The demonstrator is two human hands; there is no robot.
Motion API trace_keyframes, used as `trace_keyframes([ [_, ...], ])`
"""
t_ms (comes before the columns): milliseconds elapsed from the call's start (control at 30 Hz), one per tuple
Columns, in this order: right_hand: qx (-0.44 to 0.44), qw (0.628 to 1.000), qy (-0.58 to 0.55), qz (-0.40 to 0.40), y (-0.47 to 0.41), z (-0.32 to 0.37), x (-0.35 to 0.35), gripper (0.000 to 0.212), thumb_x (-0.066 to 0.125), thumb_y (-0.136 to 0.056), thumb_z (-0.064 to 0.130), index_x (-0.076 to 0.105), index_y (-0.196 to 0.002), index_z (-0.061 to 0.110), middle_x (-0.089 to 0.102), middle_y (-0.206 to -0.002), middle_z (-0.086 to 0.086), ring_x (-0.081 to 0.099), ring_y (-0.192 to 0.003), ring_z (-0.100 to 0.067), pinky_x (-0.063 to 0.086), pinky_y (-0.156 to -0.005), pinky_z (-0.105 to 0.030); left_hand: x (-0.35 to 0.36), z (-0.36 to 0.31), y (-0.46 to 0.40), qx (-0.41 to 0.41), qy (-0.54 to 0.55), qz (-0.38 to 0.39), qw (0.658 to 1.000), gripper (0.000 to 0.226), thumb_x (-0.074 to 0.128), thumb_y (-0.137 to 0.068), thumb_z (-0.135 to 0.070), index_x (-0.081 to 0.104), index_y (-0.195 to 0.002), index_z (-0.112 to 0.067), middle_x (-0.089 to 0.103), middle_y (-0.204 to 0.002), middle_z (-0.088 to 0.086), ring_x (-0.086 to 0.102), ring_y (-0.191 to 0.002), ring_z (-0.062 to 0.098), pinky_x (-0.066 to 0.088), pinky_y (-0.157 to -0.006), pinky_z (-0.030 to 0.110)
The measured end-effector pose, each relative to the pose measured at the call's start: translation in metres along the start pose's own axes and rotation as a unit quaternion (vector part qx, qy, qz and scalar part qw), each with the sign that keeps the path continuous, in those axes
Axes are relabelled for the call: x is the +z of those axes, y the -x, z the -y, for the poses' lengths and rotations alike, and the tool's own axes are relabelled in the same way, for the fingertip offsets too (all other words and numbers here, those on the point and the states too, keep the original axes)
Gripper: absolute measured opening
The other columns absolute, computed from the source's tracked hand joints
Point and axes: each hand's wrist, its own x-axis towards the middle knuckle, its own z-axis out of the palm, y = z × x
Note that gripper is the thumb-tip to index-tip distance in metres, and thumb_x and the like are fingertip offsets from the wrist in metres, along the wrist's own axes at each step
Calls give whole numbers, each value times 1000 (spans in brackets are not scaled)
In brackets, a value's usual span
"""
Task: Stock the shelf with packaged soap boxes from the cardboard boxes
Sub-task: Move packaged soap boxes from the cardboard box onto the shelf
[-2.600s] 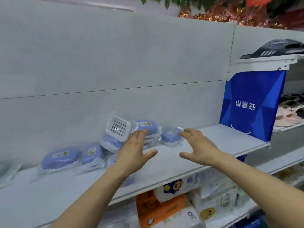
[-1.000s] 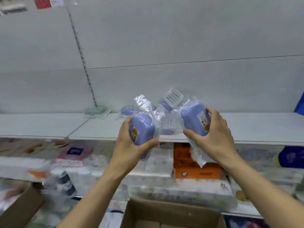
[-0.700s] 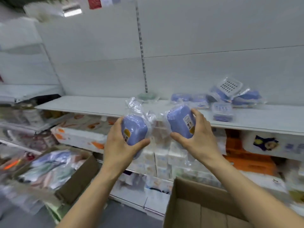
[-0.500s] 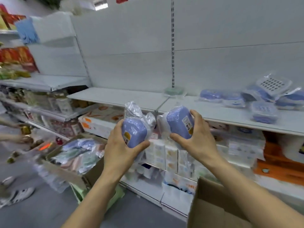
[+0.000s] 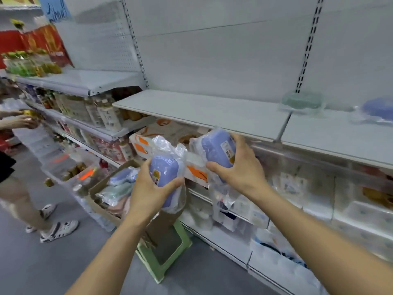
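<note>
My left hand (image 5: 148, 188) grips a purple soap box in a clear plastic bag (image 5: 164, 169). A second bagged purple soap box (image 5: 217, 147) is held in my right hand (image 5: 240, 169), just below the front edge of the white shelf (image 5: 212, 111). Both boxes are in front of me at chest height. Farther right on the shelf lie a green soap box (image 5: 302, 101) and a purple one (image 5: 378, 108). An open cardboard box (image 5: 100, 186) with more bagged soap boxes stands lower left, beyond my left hand.
The cardboard box rests on a green plastic stool (image 5: 163, 258) in the aisle. Another person (image 5: 19, 177) stands at the left, reaching to shelves of bottles (image 5: 102, 116). Lower shelves hold packs of tissue (image 5: 297, 188). Grey floor lies below.
I picked up two purple soap boxes, one in each hand. The view has swung left along the shelf, so the stocked boxes now sit at the far right and the cardboard box shows.
</note>
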Motion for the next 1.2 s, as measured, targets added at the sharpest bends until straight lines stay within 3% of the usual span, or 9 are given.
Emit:
trace_keyframes([
  [267, 51, 994, -26, 98, -93, 22, 110, 85, 64, -73, 69, 27, -141, 34, 46, -141, 9, 50, -120, -16, 47, -88, -39, -21, 72, -116, -65, 12, 22, 998, 96, 83, -67, -52, 34, -145, -26, 44, -138, -12, 47, -120, 10, 40, -98, 30],
  [500, 140, 968, -42, 204, -139, 31, 230, 83, 57, -80, 70, 25, -144, 28, 51, -133, 1, 55, -102, -19, 50, -87, -42, -51, 172, -202, -141, -38, 58, 988, 105, 73, -69, -65, 26, -153, -23, 40, -151, -5, 47, -130, 17, 41, -99, 36],
  [633, 223, 951, -64, 205, -164, 31, 314, 80, 58, -79, 68, 30, -140, 25, 51, -134, 0, 56, -111, -22, 49, -90, -41, -70, 232, -271, -170, -51, 89, 980, 105, 75, -72, -60, 21, -154, -20, 40, -152, 2, 46, -133, 22, 40, -96, 35],
  [733, 297, 927, -72, 217, -180, 31, 386, 90, 61, -68, 73, 32, -139, 25, 52, -135, -2, 56, -115, -25, 49, -95, -42, -82, 282, -321, -187, -62, 119, 973, 93, 75, -76, -54, 24, -145, -18, 45, -144, 7, 51, -123, 24, 43, -93, 36],
  [900, 358, 900, -37, 245, -197, 26, 489, 96, 65, -80, 56, 16, -153, 17, 40, -150, -5, 44, -132, -26, 41, -102, -33, -74, 366, -390, -188, -114, 192, 956, 80, 73, -80, -52, 33, -140, -19, 49, -142, 8, 54, -121, 26, 41, -91, 32],
  [1033, 386, 892, 6, 234, -200, 19, 552, 100, 65, -84, 48, -2, -155, 25, 19, -160, -8, 31, -141, -31, 37, -106, -40, -47, 416, -413, -170, -186, 263, 931, 88, 68, -78, -62, 29, -147, -23, 40, -144, 7, 47, -128, 31, 43, -101, 48],
  [1200, 360, 889, 118, 257, -200, 15, 585, 75, 57, -91, 29, 11, -149, 25, 19, -154, -12, 43, -129, -34, 47, -91, -39, -30, 445, -404, -60, -363, 326, 871, 96, 53, -88, -65, 2, -156, -19, 31, -147, 10, 39, -133, 30, 41, -100, 41],
])
